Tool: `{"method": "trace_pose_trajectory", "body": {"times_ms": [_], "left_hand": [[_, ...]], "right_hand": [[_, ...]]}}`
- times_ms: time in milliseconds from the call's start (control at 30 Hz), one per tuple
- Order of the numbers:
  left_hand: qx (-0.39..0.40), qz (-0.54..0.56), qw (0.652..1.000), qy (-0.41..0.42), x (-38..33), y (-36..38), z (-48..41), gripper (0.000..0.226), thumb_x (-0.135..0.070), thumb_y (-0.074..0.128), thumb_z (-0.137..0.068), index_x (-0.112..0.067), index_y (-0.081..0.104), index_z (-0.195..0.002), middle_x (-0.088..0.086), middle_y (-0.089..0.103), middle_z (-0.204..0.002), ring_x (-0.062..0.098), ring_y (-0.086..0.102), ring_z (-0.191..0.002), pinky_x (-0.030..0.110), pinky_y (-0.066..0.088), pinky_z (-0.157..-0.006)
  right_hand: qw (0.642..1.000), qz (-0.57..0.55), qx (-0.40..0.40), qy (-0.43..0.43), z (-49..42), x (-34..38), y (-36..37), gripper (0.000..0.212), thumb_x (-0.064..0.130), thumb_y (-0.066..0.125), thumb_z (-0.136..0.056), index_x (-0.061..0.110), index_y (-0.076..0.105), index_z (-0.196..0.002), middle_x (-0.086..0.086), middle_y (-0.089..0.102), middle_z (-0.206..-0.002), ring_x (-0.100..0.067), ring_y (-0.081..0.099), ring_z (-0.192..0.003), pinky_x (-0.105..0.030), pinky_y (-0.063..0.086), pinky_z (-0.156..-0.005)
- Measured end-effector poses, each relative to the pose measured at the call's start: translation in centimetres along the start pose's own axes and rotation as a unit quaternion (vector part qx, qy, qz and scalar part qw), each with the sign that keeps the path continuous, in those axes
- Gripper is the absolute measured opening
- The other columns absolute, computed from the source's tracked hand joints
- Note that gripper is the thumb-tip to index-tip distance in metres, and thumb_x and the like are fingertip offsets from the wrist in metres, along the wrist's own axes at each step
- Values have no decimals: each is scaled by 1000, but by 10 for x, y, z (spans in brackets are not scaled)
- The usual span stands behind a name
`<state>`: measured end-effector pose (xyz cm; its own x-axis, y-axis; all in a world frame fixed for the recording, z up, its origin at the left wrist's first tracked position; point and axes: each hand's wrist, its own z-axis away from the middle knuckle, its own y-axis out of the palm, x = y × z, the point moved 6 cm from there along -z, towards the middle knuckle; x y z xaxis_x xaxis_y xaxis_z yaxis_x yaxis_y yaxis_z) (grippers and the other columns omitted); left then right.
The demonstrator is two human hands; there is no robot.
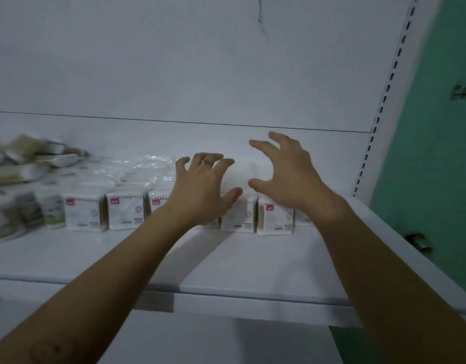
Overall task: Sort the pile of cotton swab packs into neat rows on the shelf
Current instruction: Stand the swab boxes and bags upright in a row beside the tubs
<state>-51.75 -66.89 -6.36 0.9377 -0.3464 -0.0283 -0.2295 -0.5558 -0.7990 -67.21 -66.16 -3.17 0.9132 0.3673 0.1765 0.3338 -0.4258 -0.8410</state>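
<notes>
A row of white cotton swab packs [125,211] with small red labels stands upright along the white shelf [252,261]. A loose pile of packs [32,158] lies at the back left. My left hand [203,187] hovers over the packs in the middle of the row, fingers spread and bent, thumb near a pack's top; whether it touches is unclear. Spread like a claw, my right hand [284,174] is just above the rightmost packs [273,216] and holds nothing. More packs in clear wrap [137,172] lie flat behind the row.
Green-labelled packs [29,214] stand at the row's left end. The shelf's back panel [200,61] is plain white. A slotted upright [384,101] runs along the right side, with a green wall [442,153] beyond it. The shelf's front edge [252,292] is near me.
</notes>
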Motion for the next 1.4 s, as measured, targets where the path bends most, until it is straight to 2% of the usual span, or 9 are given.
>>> {"method": "trace_pose_trajectory", "body": {"times_ms": [400, 633, 733, 833, 900, 1000, 1067, 1200, 1400], "left_hand": [[11, -57, 985, -166, 232, -77, 67, 55, -58, 48, -91, -30, 44, -138, -2, 48, -143, 22, 37, -135, 47, 22, -110], [14, -64, 973, -220, 354, -114, 105, 43, -51, 53, -91, -30, 52, -128, 1, 54, -136, 24, 43, -127, 45, 27, -102], [15, -53, 973, -223, 391, -120, 114, 39, -45, 52, -93, -31, 52, -129, -1, 55, -134, 23, 45, -124, 44, 28, -100], [39, -41, 975, -217, 412, -117, 116, 39, -44, 52, -94, -32, 50, -131, -3, 54, -137, 22, 45, -126, 43, 27, -101], [64, -18, 977, -204, 420, -114, 114, 40, -43, 54, -94, -33, 49, -132, -4, 50, -141, 21, 44, -128, 44, 26, -103], [90, -3, 981, -171, 422, -110, 107, 52, -39, 60, -92, -32, 40, -140, -1, 43, -145, 23, 42, -129, 46, 29, -104], [67, 18, 984, -162, 423, -113, 100, 65, -37, 64, -90, -30, 32, -146, 0, 40, -147, 24, 41, -131, 46, 32, -105], [7, 151, 977, -152, 423, -123, 86, 69, -35, 75, -81, -28, 39, -139, -3, 55, -131, 18, 55, -116, 42, 45, -97], [-67, 346, 923, -155, 405, -129, 75, 71, -18, 80, -77, -37, 42, -134, -8, 60, -106, 10, 67, -77, 27, 54, -66]], "right_hand": [[985, -36, 97, -140, -97, 220, 93, 75, 46, 66, -86, 36, 28, -150, -1, 19, -160, -21, 17, -146, -40, 14, -118], [967, -34, 138, -210, -137, 349, 154, 58, 48, 68, -83, 34, 49, -136, 2, 53, -133, -21, 49, -122, -39, 35, -102], [956, -25, 183, -228, -151, 392, 178, 62, 49, 72, -79, 33, 50, -135, 4, 56, -133, -21, 50, -121, -39, 38, -101], [948, -2, 226, -225, -163, 409, 201, 63, 46, 73, -81, 29, 50, -137, 1, 56, -133, -22, 51, -121, -37, 42, -99], [946, 9, 228, -231, -167, 414, 207, 48, 37, 70, -86, 27, 57, -130, 2, 61, -121, -18, 56, -109, -32, 44, -90], [956, -24, 188, -225, -173, 417, 197, 7, 30, 58, -95, 31, 64, -93, 7, 63, -89, -13, 57, -80, -30, 42, -72], [965, -81, 152, -198, -180, 415, 180, 21, 27, 55, -97, 27, 60, -77, 3, 64, -78, -14, 60, -70, -29, 42, -67], [955, -249, 82, -139, -189, 401, 144, 11, 27, 64, -93, 23, 73, -96, 8, 71, -87, -4, 65, -70, -17, 47, -75], [910, -407, 38, -62, -185, 375, 118, 15, 28, 71, -88, 23, 71, -102, -1, 70, -94, -8, 67, -81, -23, 53, -68]]}}
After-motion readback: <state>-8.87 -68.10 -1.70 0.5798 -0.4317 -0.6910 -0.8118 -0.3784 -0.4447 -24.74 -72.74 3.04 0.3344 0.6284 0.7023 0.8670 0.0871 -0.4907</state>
